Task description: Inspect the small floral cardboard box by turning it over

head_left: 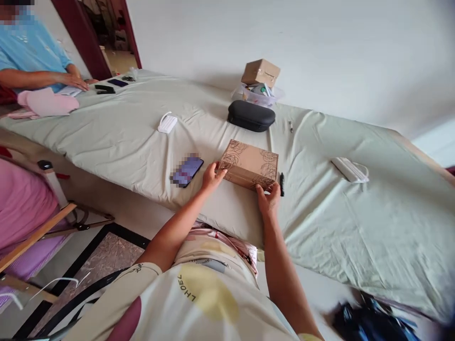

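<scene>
In the head view we have a cardboard box [250, 156] between our hands near the front edge of the cloth-covered counter [320, 232]. Our left hand [213, 177] is partly closed on the box's near left corner, thumb along the front face. Our right hand [269, 196] is bent around the near right corner, its thumb on the front too. We see a black pen [282, 184] just beside the box on the right, and a phone [187, 170] near our left hand. Behind the box lies a black case [251, 116]. At far left, another person [33, 57] rests their hands on the counter.
</scene>
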Action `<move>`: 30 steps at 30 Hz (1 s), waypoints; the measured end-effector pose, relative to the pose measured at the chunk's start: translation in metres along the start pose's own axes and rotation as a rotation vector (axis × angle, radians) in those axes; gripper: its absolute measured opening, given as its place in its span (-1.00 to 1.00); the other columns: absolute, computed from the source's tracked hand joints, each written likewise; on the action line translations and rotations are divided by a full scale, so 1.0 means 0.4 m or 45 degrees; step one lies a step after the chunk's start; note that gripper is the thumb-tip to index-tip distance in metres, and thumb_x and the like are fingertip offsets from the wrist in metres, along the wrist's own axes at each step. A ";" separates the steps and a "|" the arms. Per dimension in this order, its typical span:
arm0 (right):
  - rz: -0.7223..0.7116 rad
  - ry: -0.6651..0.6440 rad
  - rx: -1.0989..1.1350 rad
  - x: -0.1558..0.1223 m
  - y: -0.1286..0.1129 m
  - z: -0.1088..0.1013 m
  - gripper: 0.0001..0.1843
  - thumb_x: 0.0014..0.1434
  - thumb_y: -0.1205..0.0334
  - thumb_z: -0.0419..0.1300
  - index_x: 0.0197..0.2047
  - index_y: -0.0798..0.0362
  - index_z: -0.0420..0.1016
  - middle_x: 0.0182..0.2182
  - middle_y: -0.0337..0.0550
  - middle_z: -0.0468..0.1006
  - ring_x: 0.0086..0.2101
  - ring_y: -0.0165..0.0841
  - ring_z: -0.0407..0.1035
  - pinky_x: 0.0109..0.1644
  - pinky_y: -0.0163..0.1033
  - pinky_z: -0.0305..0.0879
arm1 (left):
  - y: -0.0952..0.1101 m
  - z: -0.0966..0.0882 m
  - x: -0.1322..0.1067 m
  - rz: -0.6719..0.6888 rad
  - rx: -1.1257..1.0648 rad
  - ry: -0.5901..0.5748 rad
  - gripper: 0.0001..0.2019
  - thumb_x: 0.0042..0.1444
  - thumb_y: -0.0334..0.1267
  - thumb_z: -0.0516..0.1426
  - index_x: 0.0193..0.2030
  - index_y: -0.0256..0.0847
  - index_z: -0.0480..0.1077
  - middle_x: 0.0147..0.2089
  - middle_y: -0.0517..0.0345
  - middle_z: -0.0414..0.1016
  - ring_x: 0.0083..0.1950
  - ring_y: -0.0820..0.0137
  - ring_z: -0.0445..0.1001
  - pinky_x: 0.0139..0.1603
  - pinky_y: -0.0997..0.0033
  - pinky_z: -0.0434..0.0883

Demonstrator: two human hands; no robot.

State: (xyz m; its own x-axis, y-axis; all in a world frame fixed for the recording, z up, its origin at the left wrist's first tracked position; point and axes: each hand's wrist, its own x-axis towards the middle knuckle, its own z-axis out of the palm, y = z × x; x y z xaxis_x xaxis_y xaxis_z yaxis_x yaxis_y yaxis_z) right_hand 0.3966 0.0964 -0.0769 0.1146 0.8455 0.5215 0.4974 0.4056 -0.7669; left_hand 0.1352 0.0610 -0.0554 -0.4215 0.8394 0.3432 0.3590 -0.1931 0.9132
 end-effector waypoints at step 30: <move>0.027 0.240 0.258 -0.023 -0.102 -0.031 -0.44 0.40 -0.22 0.08 0.28 -0.06 0.38 -0.17 -0.10 0.46 -0.20 -0.27 0.41 -0.05 -0.11 0.48 | 0.020 -0.011 -0.028 0.234 -0.091 0.213 -0.32 0.30 0.32 0.13 0.29 -0.21 0.37 0.12 -0.20 0.61 0.10 0.16 0.64 0.03 0.21 0.62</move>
State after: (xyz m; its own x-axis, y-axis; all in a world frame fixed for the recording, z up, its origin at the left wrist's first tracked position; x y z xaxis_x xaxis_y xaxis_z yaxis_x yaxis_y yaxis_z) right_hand 0.3859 0.0677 -0.0459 0.2902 0.7827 0.5507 0.3135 0.4659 -0.8274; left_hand 0.1391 0.0477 -0.0509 -0.4887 0.6920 0.5313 0.3854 -0.3750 0.8431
